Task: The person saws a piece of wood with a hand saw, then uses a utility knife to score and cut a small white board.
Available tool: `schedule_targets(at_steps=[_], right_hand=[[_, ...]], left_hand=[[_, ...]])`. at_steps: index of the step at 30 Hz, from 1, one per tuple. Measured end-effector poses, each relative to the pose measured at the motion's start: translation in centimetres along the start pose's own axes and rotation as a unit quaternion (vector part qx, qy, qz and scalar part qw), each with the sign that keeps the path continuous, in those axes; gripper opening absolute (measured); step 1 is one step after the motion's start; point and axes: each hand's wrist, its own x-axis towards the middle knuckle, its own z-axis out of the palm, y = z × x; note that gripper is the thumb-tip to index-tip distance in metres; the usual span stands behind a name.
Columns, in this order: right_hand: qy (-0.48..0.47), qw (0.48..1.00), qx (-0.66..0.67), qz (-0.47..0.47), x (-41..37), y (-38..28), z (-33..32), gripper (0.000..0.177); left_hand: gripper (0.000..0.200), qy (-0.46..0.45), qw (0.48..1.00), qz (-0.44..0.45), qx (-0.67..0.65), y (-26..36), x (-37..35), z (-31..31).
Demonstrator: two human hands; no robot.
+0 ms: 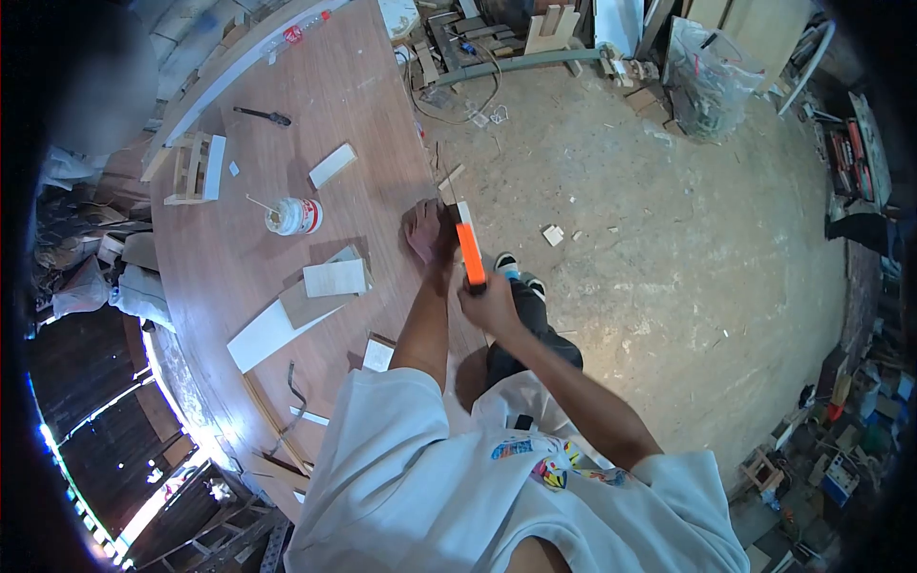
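My left hand [426, 235] lies flat at the right edge of the round wooden tabletop [325, 86], pressing down on a small piece of wood that it mostly hides. My right hand [491, 306] is just off that edge, gripping an orange-handled tool [470, 254] that points toward my left hand. The tool's working end is next to my left hand's fingers, and I cannot make out a blade. A pale strip of wood [465, 212] pokes out past the tool's tip. My shoes [516, 270] show on the floor below.
On the table are a white jar with a stick in it [296, 217], a pale wood block [332, 164], stacked boards [334, 277], a white panel [272, 334], a small wooden frame [196, 167] and a black tool [263, 116]. The dusty floor [669, 239] holds scraps and a plastic bag [712, 76].
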Motion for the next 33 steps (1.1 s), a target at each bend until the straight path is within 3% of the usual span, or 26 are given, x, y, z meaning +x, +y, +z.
schedule_targets(at_steps=[4, 6, 9, 12, 14, 18, 20, 23, 26, 28, 33], right_hand=[[-0.003, 1.0, 0.013, -0.027, -8.1, -1.7, -2.6, 0.012], [-0.024, 0.999, 0.032, 0.012, -9.6, -2.1, -3.2, 0.014], [-0.011, 0.999, 0.05, -0.012, -3.2, 2.6, -1.4, 0.016], [0.011, 0.999, 0.021, -0.049, 1.1, 1.8, 0.7, 0.014], [0.021, 1.0, 0.014, -0.006, 0.4, 0.8, 0.9, 0.012], [-0.008, 0.999, -0.033, -0.041, -7.3, -0.3, -1.9, 0.012], [-0.033, 0.999, 0.032, 0.02, -9.4, -2.5, -2.9, 0.013], [0.009, 1.0, 0.015, -0.009, -4.6, 1.9, -0.7, 0.014], [-0.007, 0.999, 0.051, 0.001, 1.1, 2.1, 0.4, 0.014], [0.0, 0.999, -0.037, -0.036, 1.6, 1.8, 0.8, 0.012], [-0.024, 0.999, 0.023, 0.004, -7.8, -2.1, -3.0, 0.013]], left_hand=[[0.02, 0.008, 0.998, -0.006, 0.069, -0.9, 0.4, 1.0], [0.02, 0.0, 0.997, -0.007, 0.075, -2.1, 0.7, 2.2], [0.019, 0.011, 0.999, 0.02, 0.036, -2.4, 0.4, 2.5], [0.019, 0.026, 0.999, 0.011, 0.028, -0.5, 0.9, 0.7], [0.019, 0.005, 0.999, 0.012, 0.051, -0.2, 0.4, 0.1], [0.02, 0.011, 0.999, -0.005, 0.038, -0.9, 0.4, 0.9], [0.021, 0.0, 0.998, -0.032, 0.05, -0.6, 0.6, 1.0], [0.021, -0.024, 0.999, -0.014, 0.021, 0.0, 0.5, -0.1], [0.019, 0.005, 0.999, -0.02, -0.026, -1.0, 0.5, 0.9], [0.019, -0.004, 1.0, -0.01, -0.007, -1.0, 0.9, 0.6], [0.02, 0.019, 0.999, -0.027, 0.031, -0.1, 0.6, 0.4]])
